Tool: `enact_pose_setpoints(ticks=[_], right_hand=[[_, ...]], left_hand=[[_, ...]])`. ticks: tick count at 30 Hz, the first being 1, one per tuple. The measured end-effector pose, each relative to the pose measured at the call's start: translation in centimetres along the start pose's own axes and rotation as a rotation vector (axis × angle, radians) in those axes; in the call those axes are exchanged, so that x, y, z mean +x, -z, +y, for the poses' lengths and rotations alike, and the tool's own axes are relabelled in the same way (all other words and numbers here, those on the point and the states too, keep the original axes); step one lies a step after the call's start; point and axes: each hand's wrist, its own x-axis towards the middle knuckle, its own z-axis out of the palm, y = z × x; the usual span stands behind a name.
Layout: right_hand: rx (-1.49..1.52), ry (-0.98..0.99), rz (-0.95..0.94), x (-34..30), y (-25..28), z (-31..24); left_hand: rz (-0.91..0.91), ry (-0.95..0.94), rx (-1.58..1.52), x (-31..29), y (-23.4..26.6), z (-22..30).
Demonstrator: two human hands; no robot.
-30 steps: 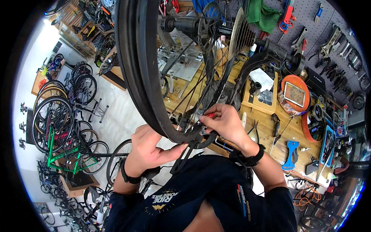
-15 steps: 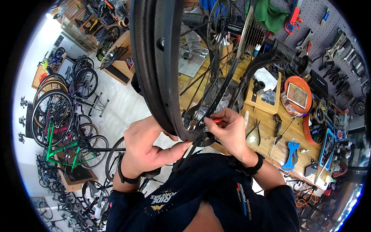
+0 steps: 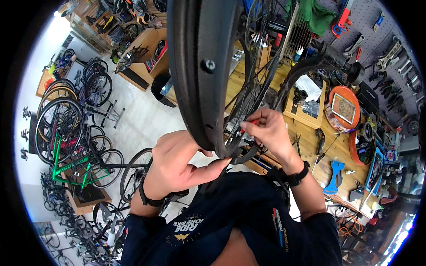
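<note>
A black bicycle wheel rim (image 3: 198, 66) stands upright before me in a dark truing stand (image 3: 306, 66). Thin dark spokes (image 3: 254, 95) run from it toward the hub, beside a cassette (image 3: 301, 41). My left hand (image 3: 175, 162) is closed round the lower rim, thumb on the near side and fingers curled behind. On the rim's right, my right hand (image 3: 271, 134) pinches a small red spoke wrench (image 3: 250, 126) among the spokes near the rim. My fingers cover most of the wrench, so its contact with a spoke is hidden.
The wooden bench (image 3: 335, 148) at right carries pliers (image 3: 297, 142), a screwdriver (image 3: 320, 141), a blue tool (image 3: 334, 177), an orange round tray (image 3: 345, 108) and a cardboard box (image 3: 305, 111). Wrenches hang on the pegboard (image 3: 377, 40). Several bicycles (image 3: 60, 128) stand at left.
The rim appears farther right and its hole sits lower. My left hand has shifted slightly right with the rim; my right hand has moved up a little, still pinching the red spoke wrench.
</note>
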Motion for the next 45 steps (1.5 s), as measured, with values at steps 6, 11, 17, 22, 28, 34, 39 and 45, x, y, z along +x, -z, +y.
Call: enact_pose_setpoints(ticks=[6,11,17,22,28,34,39,45], right_hand=[[-0.107,0.252,0.105,-1.4,-0.7,2.3],[-0.211,0.212,0.052,-0.3,0.2,0.7],[-0.419,0.301,0.259,-4.5,1.6,0.3],[-0.186,0.230,-0.020,-5.1,4.5,-3.0],[0.113,0.160,-0.311,-3.1,0.8,-4.3],[0.223,0.095,-0.269,-1.7,0.9,-3.7],[0.280,0.112,-0.452,-1.1,0.8,-3.1],[0.322,0.144,-0.373,-0.1,1.1,-2.0]], left_hand=[[-0.011,0.068,-0.086,0.5,0.3,0.4],[-0.022,0.060,-0.094,0.1,0.1,0.3],[-0.016,0.066,-0.055,0.8,1.0,0.9],[-0.046,0.067,-0.042,0.4,0.6,0.8],[-0.068,0.087,-0.046,-1.0,-1.2,-0.2],[-0.067,0.109,-0.049,-1.8,-1.7,-0.7],[-0.066,0.109,-0.065,-1.9,-2.1,-0.9],[-0.060,0.097,-0.031,-2.4,-2.2,-1.4]])
